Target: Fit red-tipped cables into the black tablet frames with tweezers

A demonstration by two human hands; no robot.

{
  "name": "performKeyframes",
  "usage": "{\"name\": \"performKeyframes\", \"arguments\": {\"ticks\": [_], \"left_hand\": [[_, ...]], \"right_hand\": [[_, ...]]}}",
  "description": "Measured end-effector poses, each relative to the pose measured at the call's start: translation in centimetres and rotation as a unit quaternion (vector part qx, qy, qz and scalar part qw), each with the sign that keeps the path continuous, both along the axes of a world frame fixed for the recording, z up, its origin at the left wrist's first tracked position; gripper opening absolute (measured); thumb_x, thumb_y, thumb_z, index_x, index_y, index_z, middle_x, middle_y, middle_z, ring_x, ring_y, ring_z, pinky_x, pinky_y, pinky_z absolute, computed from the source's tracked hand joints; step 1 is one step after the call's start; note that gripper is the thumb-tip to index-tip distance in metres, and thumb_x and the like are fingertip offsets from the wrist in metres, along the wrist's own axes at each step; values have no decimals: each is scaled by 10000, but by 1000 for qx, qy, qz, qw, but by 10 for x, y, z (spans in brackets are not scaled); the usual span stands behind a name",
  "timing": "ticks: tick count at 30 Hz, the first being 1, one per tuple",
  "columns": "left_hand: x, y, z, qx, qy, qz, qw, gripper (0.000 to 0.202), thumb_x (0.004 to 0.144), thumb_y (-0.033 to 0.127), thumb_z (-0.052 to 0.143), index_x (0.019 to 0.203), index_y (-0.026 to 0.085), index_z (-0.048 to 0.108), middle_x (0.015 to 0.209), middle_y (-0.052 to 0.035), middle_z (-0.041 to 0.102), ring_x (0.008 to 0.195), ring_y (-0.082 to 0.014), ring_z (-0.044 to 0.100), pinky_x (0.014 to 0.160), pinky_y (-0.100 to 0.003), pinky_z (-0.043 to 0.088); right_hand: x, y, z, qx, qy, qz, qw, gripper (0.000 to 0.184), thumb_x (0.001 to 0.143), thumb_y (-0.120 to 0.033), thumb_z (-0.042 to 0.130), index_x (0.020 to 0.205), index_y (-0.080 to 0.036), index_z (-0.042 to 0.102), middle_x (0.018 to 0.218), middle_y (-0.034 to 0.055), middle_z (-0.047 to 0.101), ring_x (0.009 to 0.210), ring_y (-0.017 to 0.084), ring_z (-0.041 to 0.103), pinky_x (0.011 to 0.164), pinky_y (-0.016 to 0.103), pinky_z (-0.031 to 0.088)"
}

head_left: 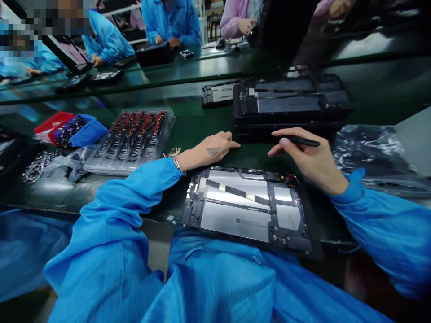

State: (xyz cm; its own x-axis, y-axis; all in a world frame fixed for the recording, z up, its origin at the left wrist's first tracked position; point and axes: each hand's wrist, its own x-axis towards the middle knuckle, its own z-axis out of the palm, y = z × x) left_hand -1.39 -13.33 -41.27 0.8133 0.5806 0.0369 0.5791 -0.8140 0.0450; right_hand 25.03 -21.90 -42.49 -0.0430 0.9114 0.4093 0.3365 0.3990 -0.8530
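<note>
An opened tablet chassis (pixel 247 208) with silver shielding and black ribbon strips lies on the green bench in front of me, overhanging its near edge. My left hand (pixel 211 150) rests flat on the bench just beyond the chassis, fingers stretched out toward the right, holding nothing. My right hand (pixel 308 157) is closed around a thin black stylus-like tool (pixel 301 141), its tip pointing right. Both hands sit between the chassis and a stack of black tablet frames (pixel 292 105).
A clear tray of small red and black parts (pixel 133 137) lies left, with red and blue bins (pixel 72 129) and plastic bags (pixel 367 150). Another open frame (pixel 218 94) lies farther back. Other workers in blue and pink coats sit across the far bench (pixel 168 67).
</note>
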Motion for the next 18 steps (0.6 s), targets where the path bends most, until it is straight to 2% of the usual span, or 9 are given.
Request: {"name": "performKeyframes", "arguments": {"ticks": [5, 10, 12, 15, 18], "left_hand": [[6, -4, 7, 7, 42, 1, 999, 559, 1014, 78, 377, 1516, 236, 564, 1251, -134, 603, 1112, -244, 601, 860, -332, 503], [1, -9, 16, 2, 23, 17, 1000, 512, 1039, 111, 365, 1506, 182, 563, 1241, -146, 623, 1079, -235, 621, 861, -325, 489], [-6, -13, 22, -36, -12, 15, 999, 388, 1064, 194, 424, 1366, 140, 663, 1180, -134, 658, 1036, -216, 638, 871, -308, 481], [-17, -20, 29, -158, -48, -11, 986, 258, 1028, 348, 602, 1114, 142, 733, 1058, -76, 704, 928, -169, 651, 800, -248, 467], [-22, -29, 29, -229, -50, -31, 972, 221, 985, 363, 674, 1052, 160, 728, 1017, -46, 715, 872, -145, 649, 740, -218, 451]], "right_hand": [[1, 0, 0, 12, -16, 0, 1000, 257, 977, -488, 681, 1153, -310, 738, 821, 20, 750, 775, 245, 746, 798, 420, 620], [4, 1, -2, 27, -32, -5, 999, 248, 988, -478, 671, 1161, -313, 737, 824, 15, 753, 779, 239, 750, 803, 409, 605], [3, 1, -1, 27, -30, -6, 999, 250, 992, -471, 666, 1171, -311, 736, 822, 15, 751, 775, 238, 749, 807, 410, 606], [2, 0, -1, 14, -8, 0, 1000, 253, 993, -462, 661, 1177, -306, 736, 814, 15, 744, 754, 231, 743, 787, 401, 622], [2, 1, -1, 8, -4, 10, 1000, 256, 994, -463, 656, 1182, -307, 731, 812, 13, 744, 756, 226, 742, 771, 386, 631]]}}
